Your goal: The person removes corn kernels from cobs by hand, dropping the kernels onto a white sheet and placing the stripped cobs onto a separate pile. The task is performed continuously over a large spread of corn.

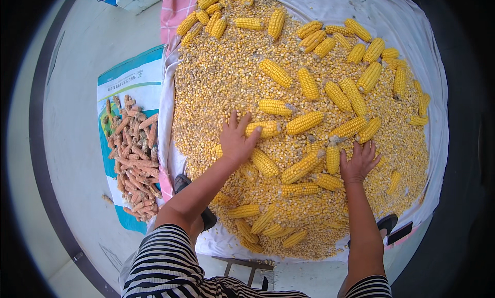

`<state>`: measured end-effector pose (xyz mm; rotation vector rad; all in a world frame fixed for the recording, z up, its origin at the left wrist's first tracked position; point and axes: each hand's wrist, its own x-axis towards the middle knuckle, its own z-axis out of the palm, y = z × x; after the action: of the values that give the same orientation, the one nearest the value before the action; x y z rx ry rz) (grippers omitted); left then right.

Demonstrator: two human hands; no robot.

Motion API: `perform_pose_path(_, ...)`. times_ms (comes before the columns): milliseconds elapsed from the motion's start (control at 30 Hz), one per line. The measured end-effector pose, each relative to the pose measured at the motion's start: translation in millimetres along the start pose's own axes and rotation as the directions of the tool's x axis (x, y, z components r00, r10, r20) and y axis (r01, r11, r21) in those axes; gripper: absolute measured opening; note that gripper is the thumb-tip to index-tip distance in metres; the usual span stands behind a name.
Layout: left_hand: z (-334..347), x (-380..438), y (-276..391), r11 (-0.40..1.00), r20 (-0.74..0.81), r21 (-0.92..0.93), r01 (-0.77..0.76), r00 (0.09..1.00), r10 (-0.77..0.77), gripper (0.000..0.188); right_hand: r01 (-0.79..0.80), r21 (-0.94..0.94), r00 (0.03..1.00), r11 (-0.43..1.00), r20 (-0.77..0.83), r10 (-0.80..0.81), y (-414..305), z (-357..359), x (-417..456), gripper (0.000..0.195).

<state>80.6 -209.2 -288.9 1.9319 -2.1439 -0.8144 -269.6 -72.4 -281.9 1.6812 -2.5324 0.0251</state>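
My left hand point(236, 141) rests palm down near the middle of the heap, fingers spread, against the left end of an ear of corn point(267, 129). Its thumb overlaps that yellow ear. On the right, my right hand point(359, 163) lies with fingers apart over loose corn kernels point(216, 85). Its fingertips reach the lower edge of one ear point(368, 130), and its thumb is close beside an upright ear point(332, 158). Between the hands lie several more ears, among them a long slanted one point(303, 166). What lies under both palms is hidden.
A white cloth point(429, 85) lies under the kernels, with pink checked fabric point(178, 13) at its left edge. Stripped corncobs point(135, 158) are piled on a printed sack point(133, 77) at left. More ears point(373, 50) line the far side. A shod foot point(209, 219) stands by the cloth.
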Motion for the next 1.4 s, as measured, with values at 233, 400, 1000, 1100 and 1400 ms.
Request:
perform_pose_path(233, 13.1, -28.4, 23.7, 0.828, 0.183, 0.063, -0.558, 0.822, 0.54, 0.067, -0.006, 0.02, 1.0, 1.0, 0.021, 0.006, -4.4, -1.6, 1.0, 0.049)
perform_pose_path(400, 9.6, 69.5, 40.9, 0.81, -0.055, 0.312, -0.496, 0.842, 0.537, 0.064, 0.0, -0.006, 1.0, 1.0, -0.007, 0.0, 3.6, -0.9, 4.5, 0.048)
perform_pose_path(1000, 31.3, -144.0, 86.9, 0.952, 0.144, 0.081, -0.296, 0.948, 0.282, 0.06, -0.183, 0.288, 0.872, 0.94, 0.49, 0.019, -27.4, -76.0, -44.0, 0.063)
perform_pose_path(1100, -9.1, -144.4, 111.6, 0.984, 0.41, 0.133, -0.122, 0.91, 0.058, 0.058, -0.254, 0.441, 0.909, 0.861, 0.413, 0.056, -42.4, -92.1, -82.4, 0.062)
perform_pose_path(1400, -23.7, -186.3, 118.3, 0.998, 0.434, -0.054, 0.036, 0.901, -0.009, 0.074, -0.441, 0.885, 0.868, 0.148, 0.379, 0.321, -47.2, -126.2, -156.7, 0.033)
